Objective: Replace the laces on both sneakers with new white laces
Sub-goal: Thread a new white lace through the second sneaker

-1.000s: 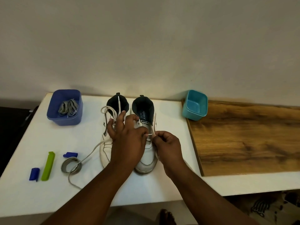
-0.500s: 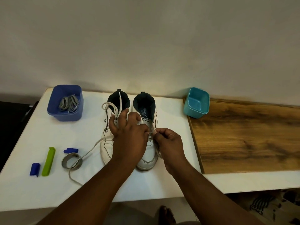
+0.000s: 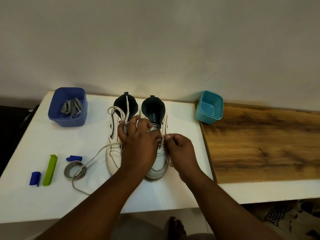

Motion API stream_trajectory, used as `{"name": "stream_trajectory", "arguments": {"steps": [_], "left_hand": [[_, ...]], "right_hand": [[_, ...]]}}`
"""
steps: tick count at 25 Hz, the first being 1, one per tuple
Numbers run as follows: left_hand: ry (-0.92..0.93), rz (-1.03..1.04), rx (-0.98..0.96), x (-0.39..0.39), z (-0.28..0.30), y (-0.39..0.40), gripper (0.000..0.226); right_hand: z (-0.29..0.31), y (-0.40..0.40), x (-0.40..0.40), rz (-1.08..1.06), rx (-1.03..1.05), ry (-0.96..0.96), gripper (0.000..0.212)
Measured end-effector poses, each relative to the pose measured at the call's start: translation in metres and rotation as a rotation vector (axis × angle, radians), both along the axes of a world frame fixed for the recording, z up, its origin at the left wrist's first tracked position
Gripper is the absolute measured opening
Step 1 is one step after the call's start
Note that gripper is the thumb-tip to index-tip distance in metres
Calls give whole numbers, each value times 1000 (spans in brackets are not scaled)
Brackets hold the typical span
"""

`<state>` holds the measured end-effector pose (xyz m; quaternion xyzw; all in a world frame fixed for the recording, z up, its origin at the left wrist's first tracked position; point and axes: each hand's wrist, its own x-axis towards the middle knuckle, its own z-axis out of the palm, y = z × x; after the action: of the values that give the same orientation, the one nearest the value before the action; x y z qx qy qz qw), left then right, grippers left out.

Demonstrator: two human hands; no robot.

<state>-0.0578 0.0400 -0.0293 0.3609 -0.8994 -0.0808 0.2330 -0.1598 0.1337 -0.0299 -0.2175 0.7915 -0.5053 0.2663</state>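
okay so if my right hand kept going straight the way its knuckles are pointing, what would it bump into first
Probably the left hand. The right hand pinches the white lace over the right sneaker, its curled fingers facing left toward the other hand's fingertips. Depth is hard to judge from this one view.

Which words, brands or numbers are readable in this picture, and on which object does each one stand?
"sparx": on the blue insole label inside the right sneaker.
Smaller print beside it on the same label: too small to read.
A word on the tongue tag of the right sneaker: partly hidden by the left hand, not readable.
Nothing else in view shows any readable text.
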Motion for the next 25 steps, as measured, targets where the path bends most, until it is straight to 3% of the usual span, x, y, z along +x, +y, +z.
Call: {"name": "stream_trajectory", "arguments": {"steps": [4,6,9,11,12,13,17,18,19,21,23,25], "left_hand": [[-50,2,19,2,3,0,14],[-101,-11,20,4,9,0,31],[-153,-20,29,6,17,1,52],[-187,-20,39,10,18,-1,56],[-201,-23,44,12,17,-2,58],[-215,-27,47,14,17,-4,60],[-250,-50,22,24,18,-13,61],[-255,-49,17,26,18,-14,60],[-259,-50,20,28,18,-16,59],[-254,-56,37,33,17,-18,56],[-244,-62,50,34,17,-19,54],[-243,-67,51,34,18,-19,54]], "right_hand": [[-4,4,-10,132,147,297,14],[-3,4,-19,76,135,386,13],[6,4,-45,-370,-1,238,13],[17,12,-63,-733,-156,64,10],[18,17,-67,-816,-182,46,8],[19,19,-65,-776,-148,119,8],[3,7,-25,98,150,492,8],[2,4,-14,213,253,539,5],[2,1,-10,239,312,584,3],[3,1,-16,162,209,572,11],[4,6,-37,-75,18,469,20],[6,14,-59,-386,-11,375,14]]}}
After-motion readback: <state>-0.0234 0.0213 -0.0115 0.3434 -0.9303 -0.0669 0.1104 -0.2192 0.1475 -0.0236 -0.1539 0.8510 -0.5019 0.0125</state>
